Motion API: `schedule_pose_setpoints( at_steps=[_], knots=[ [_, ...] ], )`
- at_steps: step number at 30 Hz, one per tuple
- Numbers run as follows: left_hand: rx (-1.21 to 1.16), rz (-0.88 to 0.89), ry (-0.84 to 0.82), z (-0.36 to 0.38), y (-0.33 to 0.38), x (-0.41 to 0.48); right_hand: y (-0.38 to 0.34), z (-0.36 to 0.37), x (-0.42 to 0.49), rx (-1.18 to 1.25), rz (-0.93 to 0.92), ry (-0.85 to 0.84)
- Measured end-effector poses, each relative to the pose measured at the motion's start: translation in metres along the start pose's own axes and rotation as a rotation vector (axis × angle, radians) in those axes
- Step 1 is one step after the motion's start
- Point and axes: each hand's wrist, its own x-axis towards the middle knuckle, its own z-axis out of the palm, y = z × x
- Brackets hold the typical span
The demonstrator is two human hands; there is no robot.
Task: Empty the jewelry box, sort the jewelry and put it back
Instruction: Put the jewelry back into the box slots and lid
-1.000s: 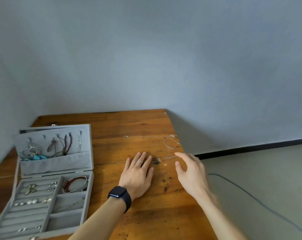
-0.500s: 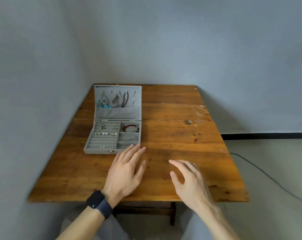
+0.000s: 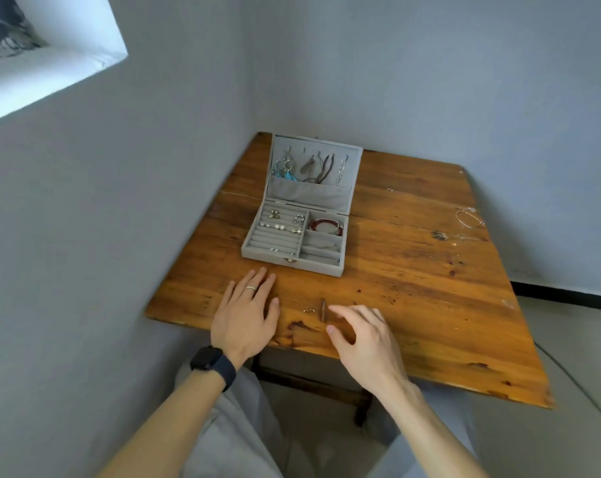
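Half a second ago the jewelry box sat at the far left corner of the tabletop with both hands hovering near the front edge; now the view has swung right and tilted, so the tabletop [image 3: 413, 288] runs diagonally and a bright window recess [image 3: 51, 53] shows at upper left. The jewelry box [image 3: 302, 215] lies open toward the far left corner, lid upright with earrings and necklaces hanging inside, a red bracelet [image 3: 326, 226] in its upper right compartment and small earrings in the ring rows. The left hand [image 3: 245, 315], wearing a ring and a dark smartwatch [image 3: 211, 363], rests flat and released near the front edge. The right hand [image 3: 364, 334] hovers beside it, fingers loosely curled, grasping nothing. Between the hands lie tiny stud earrings [image 3: 308, 309] and a dark knot in the wood. A thin silver chain [image 3: 469, 219] lies at the right edge. Grey walls meet behind the far corner; a black skirting strip runs along the floor at right.
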Motion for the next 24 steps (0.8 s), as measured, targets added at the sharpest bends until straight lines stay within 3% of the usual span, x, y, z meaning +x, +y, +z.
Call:
schedule_pose_setpoints(
  at_steps=[13,18,24],
  knots=[
    [-0.006,0.000,0.058,0.002,0.001,-0.002,-0.018,0.028,0.027,-0.047,-0.063,0.139],
    [-0.050,0.014,0.049,0.000,0.000,-0.002,-0.002,0.016,0.016,0.242,0.002,0.172],
    [-0.268,0.052,0.087,-0.003,0.011,-0.008,0.031,-0.004,-0.020,0.338,0.107,0.344]
  ],
)
